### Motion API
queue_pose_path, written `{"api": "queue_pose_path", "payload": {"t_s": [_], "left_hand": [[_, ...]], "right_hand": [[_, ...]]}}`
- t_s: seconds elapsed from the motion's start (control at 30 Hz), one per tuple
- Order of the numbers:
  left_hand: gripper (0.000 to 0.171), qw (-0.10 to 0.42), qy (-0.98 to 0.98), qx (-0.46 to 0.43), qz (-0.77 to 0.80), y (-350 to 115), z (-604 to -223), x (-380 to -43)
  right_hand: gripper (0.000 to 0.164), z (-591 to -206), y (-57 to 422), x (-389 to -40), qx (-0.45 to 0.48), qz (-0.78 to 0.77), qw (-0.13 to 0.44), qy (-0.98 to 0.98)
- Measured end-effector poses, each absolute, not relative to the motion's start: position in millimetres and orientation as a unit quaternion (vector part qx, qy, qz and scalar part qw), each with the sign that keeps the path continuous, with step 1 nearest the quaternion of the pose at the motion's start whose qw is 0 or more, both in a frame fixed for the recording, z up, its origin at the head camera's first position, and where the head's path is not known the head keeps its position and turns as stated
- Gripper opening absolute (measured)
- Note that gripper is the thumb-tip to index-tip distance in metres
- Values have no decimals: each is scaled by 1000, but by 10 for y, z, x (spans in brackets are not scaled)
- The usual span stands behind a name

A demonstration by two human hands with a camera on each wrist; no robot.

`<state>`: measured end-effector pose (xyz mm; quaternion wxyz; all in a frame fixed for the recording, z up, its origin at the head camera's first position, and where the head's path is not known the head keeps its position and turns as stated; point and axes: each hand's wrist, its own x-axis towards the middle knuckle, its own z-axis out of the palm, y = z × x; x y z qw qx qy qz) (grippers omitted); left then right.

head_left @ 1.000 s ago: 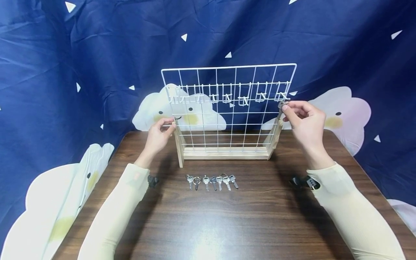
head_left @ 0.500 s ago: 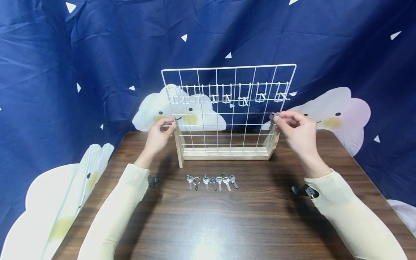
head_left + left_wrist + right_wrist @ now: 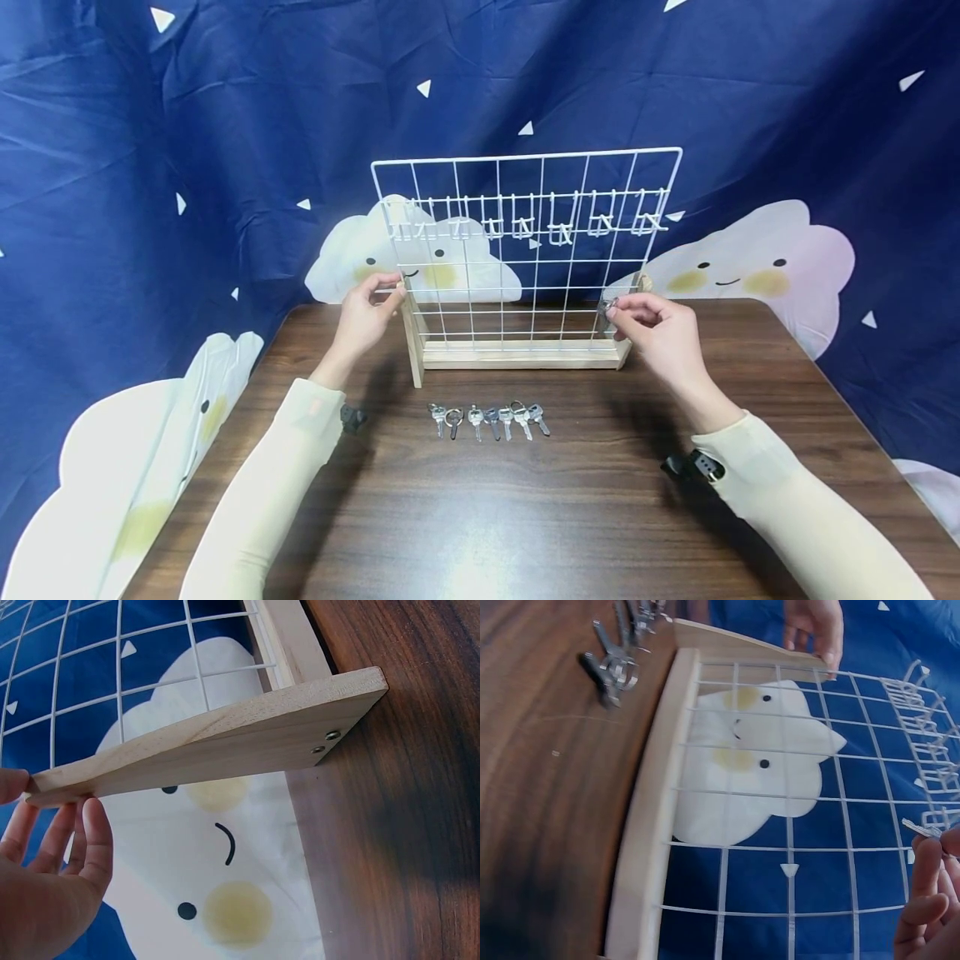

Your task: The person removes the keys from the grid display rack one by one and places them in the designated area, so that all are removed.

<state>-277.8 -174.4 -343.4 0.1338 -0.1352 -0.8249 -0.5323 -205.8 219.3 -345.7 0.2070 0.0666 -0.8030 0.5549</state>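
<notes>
My left hand (image 3: 365, 310) pinches the upper end of the rack's left wooden side (image 3: 210, 739), thumb on one face and fingers on the other in the left wrist view. A key (image 3: 605, 307) is pinched between thumb and fingers of my right hand (image 3: 666, 335), in front of the right wooden side. In the right wrist view the key (image 3: 922, 829) sticks out past the fingertips. The white wire grid (image 3: 527, 157) leans back in its wooden base (image 3: 517, 363). Several white hooks (image 3: 560, 234) hang in a row across its upper part.
Several keys (image 3: 476, 421), some with rings, lie in a row on the brown wooden table (image 3: 480, 508) in front of the rack. Behind the table hangs a dark blue cloth (image 3: 262, 108) with clouds and white triangles.
My right hand has come down and a little to the left with the key, from just below the rightmost hook to near the rack's lower right. The left hand has kept its place.
</notes>
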Motion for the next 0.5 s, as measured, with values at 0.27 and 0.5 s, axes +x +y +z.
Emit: {"api": "queue_pose_path", "payload": {"t_s": [0.27, 0.5], "left_hand": [[34, 133, -822, -136, -537, -1750, -3439, -2779], [35, 132, -826, -136, -530, -1746, -3425, -2775]], "right_hand": [[23, -3760, 2190, -2122, 63, 542, 163, -822], [23, -3916, 2106, -2115, 70, 562, 120, -815]]}}
